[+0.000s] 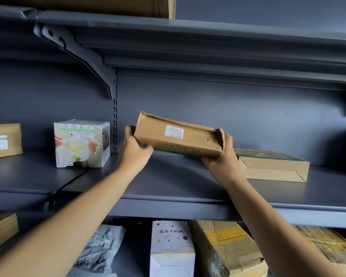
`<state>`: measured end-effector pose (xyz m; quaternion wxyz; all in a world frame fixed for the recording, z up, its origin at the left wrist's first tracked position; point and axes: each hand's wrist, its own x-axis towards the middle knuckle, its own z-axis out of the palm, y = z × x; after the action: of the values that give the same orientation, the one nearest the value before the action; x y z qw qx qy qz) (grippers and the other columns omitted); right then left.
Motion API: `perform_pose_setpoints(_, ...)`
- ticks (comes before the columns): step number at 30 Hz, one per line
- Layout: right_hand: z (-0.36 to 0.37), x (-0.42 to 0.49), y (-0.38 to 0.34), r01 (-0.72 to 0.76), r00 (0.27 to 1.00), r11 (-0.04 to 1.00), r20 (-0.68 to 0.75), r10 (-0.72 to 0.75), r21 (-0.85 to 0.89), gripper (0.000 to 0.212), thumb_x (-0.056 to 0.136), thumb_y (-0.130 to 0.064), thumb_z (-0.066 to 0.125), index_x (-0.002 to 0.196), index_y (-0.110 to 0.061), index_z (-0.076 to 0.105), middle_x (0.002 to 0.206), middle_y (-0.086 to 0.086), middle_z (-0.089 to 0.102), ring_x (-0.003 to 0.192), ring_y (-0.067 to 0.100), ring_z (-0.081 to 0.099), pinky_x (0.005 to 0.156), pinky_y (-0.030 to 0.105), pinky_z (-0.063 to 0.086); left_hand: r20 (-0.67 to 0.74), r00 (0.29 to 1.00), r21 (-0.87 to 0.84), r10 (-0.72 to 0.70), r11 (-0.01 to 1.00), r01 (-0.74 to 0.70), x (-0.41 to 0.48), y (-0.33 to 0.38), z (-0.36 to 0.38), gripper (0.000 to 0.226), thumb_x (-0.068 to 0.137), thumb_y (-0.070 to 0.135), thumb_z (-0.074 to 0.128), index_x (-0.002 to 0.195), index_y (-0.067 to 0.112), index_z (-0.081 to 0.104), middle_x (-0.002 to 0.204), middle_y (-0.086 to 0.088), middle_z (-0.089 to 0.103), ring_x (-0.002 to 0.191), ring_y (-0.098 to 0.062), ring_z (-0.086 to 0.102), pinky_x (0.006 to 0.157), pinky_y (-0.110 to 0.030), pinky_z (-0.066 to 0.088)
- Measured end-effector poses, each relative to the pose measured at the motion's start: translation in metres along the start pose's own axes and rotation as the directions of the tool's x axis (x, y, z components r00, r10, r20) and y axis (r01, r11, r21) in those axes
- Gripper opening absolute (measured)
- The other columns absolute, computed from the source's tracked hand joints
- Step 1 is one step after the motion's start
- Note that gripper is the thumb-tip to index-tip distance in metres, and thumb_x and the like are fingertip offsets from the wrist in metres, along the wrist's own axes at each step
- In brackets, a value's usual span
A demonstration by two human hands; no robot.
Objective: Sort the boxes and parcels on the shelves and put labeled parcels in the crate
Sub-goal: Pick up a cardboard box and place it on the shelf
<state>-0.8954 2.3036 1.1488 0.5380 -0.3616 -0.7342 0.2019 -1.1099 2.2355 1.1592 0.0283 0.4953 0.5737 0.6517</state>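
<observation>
A long, dented cardboard box (190, 139) with a small white label on its top face is lifted and tilted just above the grey middle shelf (168, 182). My left hand (133, 151) grips its left end, thumb under the front edge. My right hand (221, 162) grips its right end from below. A flat cardboard box (272, 166) lies on the shelf right behind my right hand. No crate is in view.
A white "Glass handle cup" box (82, 143) stands to the left, and a labeled cardboard box (3, 140) at the far left edge. On the shelf below are a grey plastic parcel (100, 250), a white dotted carton (171, 248) and yellow-taped cardboard boxes (226, 248). Another shelf hangs close overhead.
</observation>
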Motion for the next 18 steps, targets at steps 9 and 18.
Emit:
perform_pose_setpoints(9, 0.006, 0.006, 0.003, -0.083, 0.983, 0.987, -0.151, 0.104, 0.138, 0.026, 0.1, -0.043, 0.049, 0.116, -0.029, 0.034, 0.073, 0.003, 0.058, 0.071, 0.027, 0.056, 0.074, 0.038, 0.045, 0.031, 0.999, -0.101, -0.012, 0.995, 0.015, 0.002, 0.003, 0.004, 0.024, 0.1, 0.024, 0.047, 0.124, 0.026, 0.053, 0.108, 0.01, 0.06, 0.103, -0.013, 0.057, 0.086, -0.027, 0.046)
perform_pose_setpoints(18, 0.006, 0.01, 0.005, -0.141, 0.974, 0.988, -0.169, 0.149, 0.06, 0.04, 0.104, -0.054, 0.026, 0.098, -0.022, 0.05, 0.077, -0.004, 0.055, 0.088, 0.036, 0.061, 0.088, 0.043, 0.049, -0.002, 0.99, -0.104, -0.139, 0.985, 0.138, -0.002, 0.011, 0.002, 0.028, 0.103, 0.045, 0.035, 0.088, 0.026, 0.049, 0.116, 0.002, 0.049, 0.111, -0.032, 0.058, 0.095, -0.032, 0.034)
